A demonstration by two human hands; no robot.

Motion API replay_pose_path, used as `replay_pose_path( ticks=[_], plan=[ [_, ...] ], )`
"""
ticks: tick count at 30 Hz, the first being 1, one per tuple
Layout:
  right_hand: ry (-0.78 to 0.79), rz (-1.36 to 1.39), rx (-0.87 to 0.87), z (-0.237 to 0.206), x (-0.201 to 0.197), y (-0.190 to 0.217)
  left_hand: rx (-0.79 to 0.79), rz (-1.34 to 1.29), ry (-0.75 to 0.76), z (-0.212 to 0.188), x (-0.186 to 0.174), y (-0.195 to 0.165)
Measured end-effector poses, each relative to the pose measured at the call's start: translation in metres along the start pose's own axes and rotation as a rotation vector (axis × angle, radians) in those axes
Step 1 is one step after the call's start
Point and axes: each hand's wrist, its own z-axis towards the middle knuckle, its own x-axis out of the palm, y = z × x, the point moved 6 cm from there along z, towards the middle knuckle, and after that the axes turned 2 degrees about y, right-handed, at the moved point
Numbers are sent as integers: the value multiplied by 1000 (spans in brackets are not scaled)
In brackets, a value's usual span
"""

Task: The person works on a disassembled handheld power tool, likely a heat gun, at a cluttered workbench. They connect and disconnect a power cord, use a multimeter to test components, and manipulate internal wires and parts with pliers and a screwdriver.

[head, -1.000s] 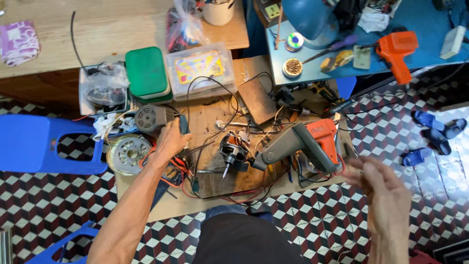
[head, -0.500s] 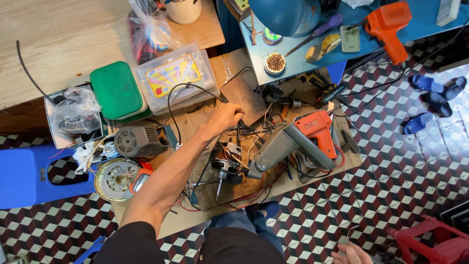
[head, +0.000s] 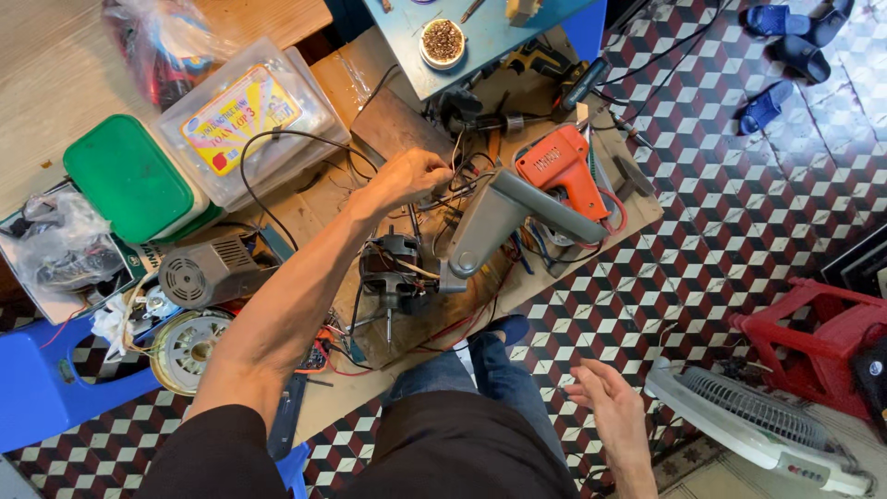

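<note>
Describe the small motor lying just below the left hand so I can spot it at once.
Start at the cardboard sheet spread on the checkered floor, then find the grey and orange glue gun lying across its middle. Just left of the gun's grey nozzle, below the left hand, lies the small motor: black, bare copper windings, thin steel shaft pointing down.

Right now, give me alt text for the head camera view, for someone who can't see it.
Seen from above, a person's left hand reaches among wires on a cluttered wooden board, beside a grey and orange soldering gun and a small electric motor. Their right hand hovers open and empty over the checkered floor.
</note>
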Motion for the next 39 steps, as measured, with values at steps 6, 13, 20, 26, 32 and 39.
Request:
replay_pose_path(
  ticks=[6, 13, 20, 26, 32, 39],
  plan=[
    [133, 7, -67, 31, 7, -6, -195, -307, -36, 28, 17, 27],
    [240, -41, -6, 83, -7, 7, -345, -253, -183, 29, 10, 40],
    [378, -205, -205, 115, -13, 102, -163, -534, -426, -5, -21, -14],
    [389, -96, -367, 104, 1, 177, -118, -728, -468, -39, -19, -52],
    [441, -28, -587, 73, 69, 256, -24, -712, -481, -65, -11, -74],
    [608, 309, -312, 97, 180, 355, 82, -348, -813, -88, 14, -117]
  ],
)
